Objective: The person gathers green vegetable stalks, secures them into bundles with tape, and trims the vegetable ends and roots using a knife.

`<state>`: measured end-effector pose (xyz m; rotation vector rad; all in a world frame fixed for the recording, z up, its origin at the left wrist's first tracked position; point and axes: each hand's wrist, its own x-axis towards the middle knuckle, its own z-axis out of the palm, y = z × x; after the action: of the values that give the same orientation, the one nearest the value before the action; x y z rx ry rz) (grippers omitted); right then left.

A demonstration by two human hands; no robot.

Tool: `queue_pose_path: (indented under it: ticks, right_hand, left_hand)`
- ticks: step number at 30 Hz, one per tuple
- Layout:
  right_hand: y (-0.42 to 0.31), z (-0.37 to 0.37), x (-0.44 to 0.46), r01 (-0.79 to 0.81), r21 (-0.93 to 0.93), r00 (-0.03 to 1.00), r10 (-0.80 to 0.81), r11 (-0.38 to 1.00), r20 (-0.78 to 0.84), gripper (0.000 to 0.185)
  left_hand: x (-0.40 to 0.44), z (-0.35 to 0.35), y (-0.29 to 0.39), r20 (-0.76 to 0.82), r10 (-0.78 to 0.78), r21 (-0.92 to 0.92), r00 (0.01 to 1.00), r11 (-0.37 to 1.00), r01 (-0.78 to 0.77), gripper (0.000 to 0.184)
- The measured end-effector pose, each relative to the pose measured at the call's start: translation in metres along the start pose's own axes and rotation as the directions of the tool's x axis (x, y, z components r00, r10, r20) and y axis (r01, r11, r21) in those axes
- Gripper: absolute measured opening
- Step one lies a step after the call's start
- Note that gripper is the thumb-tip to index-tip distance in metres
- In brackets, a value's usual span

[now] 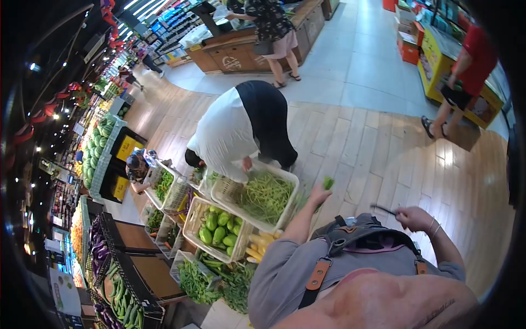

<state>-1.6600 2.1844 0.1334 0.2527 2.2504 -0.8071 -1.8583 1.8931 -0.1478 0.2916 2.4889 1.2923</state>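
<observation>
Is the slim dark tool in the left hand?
No, the left hand holds green produce; the slim dark tool is in the right hand.

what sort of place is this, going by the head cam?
Most likely a supermarket's produce section: vegetable crates close by, stacked watermelons on a display, and what look like stocked shelves in the background.

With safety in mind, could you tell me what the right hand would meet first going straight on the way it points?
Along its knife-like tool, the right hand would probably meet the left hand first; depth is unclear.
</observation>
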Motion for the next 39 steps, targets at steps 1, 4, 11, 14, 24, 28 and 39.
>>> queue_pose_path:
  ticks: [1, 4, 11, 14, 24, 28, 39]
  right_hand:
    - [0.003, -0.012, 0.024, 0.056, -0.132, 0.997, -0.048, 0.990, 0.058, 0.037]
    - [0.009, -0.064, 0.111, 0.179, -0.377, 0.969, -0.096, 0.909, 0.229, 0.036]
    - [-0.051, -0.200, 0.362, 0.484, -0.612, 0.865, -0.237, 0.626, 0.442, 0.030]
    - [-0.088, -0.218, 0.465, 0.546, -0.639, 0.749, 0.027, 0.541, 0.663, 0.028]
    - [-0.198, -0.344, 0.672, 0.611, -0.382, 0.715, -0.276, 0.693, 0.643, 0.040]
    - [-0.258, -0.435, 0.676, 0.722, -0.479, 0.676, -0.359, 0.500, 0.644, 0.036]
    - [-0.420, -0.490, 0.879, 0.534, -0.064, 0.699, -0.397, 0.843, 0.594, 0.022]
  left_hand:
    - [0.036, -0.007, 0.023, 0.041, 0.068, -0.014, 0.997, 0.998, -0.067, 0.040]
    - [0.103, -0.037, 0.096, 0.001, 0.222, -0.153, 0.975, 0.964, -0.219, 0.026]
    - [0.240, -0.107, 0.148, -0.021, 0.067, -0.508, 0.998, 0.859, -0.068, 0.010]
    - [0.273, -0.143, 0.162, -0.134, 0.063, -0.541, 0.989, 0.831, -0.126, 0.010]
    - [0.448, -0.258, 0.169, -0.333, 0.065, -0.499, 0.941, 0.834, -0.234, 0.007]
    - [0.509, -0.301, 0.154, -0.436, 0.032, -0.502, 0.899, 0.821, -0.272, 0.007]
    - [0.597, -0.363, 0.106, -0.780, -0.383, -0.529, 0.494, 0.825, -0.197, 0.015]
